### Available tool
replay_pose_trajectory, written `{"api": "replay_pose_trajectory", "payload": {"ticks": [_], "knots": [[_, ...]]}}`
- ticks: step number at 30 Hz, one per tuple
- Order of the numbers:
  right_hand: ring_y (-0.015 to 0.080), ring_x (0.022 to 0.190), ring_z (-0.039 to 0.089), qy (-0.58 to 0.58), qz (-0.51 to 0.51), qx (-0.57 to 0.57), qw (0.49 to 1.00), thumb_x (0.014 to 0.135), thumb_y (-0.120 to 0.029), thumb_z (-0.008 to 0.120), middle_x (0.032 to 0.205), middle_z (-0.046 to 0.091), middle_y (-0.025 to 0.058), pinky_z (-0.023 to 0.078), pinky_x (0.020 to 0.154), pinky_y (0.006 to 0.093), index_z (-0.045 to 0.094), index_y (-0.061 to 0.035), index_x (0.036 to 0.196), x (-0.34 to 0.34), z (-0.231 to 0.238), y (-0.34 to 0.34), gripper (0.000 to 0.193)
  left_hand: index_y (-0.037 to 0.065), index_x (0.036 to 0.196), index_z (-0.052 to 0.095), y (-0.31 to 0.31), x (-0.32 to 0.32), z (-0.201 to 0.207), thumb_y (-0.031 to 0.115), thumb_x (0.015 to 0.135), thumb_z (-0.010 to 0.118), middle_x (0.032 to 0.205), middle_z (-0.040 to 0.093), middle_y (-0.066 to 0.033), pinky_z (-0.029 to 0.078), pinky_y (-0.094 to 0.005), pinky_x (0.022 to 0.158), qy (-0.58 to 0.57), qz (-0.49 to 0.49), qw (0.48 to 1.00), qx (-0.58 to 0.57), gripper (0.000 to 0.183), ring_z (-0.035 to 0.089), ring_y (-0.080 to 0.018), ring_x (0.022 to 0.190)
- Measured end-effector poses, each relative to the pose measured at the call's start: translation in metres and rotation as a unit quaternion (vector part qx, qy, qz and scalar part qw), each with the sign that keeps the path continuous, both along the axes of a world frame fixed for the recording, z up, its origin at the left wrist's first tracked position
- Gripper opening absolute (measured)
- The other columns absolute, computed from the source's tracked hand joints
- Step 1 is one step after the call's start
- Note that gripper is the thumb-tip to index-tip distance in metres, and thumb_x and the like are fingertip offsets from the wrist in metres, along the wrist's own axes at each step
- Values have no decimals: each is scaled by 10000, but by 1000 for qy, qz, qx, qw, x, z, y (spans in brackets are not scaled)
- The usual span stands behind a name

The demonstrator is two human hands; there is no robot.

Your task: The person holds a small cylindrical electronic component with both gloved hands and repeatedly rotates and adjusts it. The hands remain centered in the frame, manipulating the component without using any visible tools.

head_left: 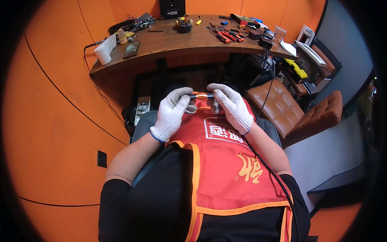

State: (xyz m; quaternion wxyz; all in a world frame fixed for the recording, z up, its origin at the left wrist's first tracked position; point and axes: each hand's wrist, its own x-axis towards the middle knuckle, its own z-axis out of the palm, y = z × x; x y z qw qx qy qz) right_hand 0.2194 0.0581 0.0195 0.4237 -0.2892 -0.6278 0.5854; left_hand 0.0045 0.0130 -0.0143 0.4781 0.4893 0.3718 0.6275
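Note:
Between my two gloved hands, above my lap, is a dark slim rod with copper wire wound round its middle (202, 95). My left hand (172, 109) pinches the rod's left end between thumb and fingers. At the other end my right hand (231, 105) grips it the same way. Both hands wear white knit gloves with grey palms and fingers. The rod lies about level, its ends hidden by the fingers. Beneath the hands is a red apron (234, 161) with orange trim, over dark clothing.
A wooden desk (169, 45) stands ahead, with red-handled pliers (229, 36), a phone (131, 49), a white paper roll (104, 53) and a small dark clamp-like device (184, 26) on it. A brown padded chair (278, 103) stands at right. A black cable (272, 171) crosses my right arm.

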Motion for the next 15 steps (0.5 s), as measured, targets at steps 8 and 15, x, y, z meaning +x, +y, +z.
{"api": "replay_pose_trajectory", "payload": {"ticks": [8, 15], "knots": [[84, 770, 587, -39, -33, 95, 994, 1066, -201, 541, 917, 669, 45, 497, 715, 234, 598, 21, 1302, -4, -3, -2, 329, -10, 1322, 579, 0, -4, -2, 96, 1058, 535, 1076, 708, -129, 591, -290, 814, 3, -16, 999, -28, 288, 704, -153, 851], [84, 801, 584, -3, 24, -27, 999, 1064, -195, 528, 954, 671, 60, 488, 731, 230, 590, 20, 1311, 2, -4, 2, 334, -7, 1329, 587, 0, -1, -4, 108, 1060, 540, 1069, 706, -126, 584, -279, 808, 24, 11, 1000, 8, 296, 695, -143, 846]]}}
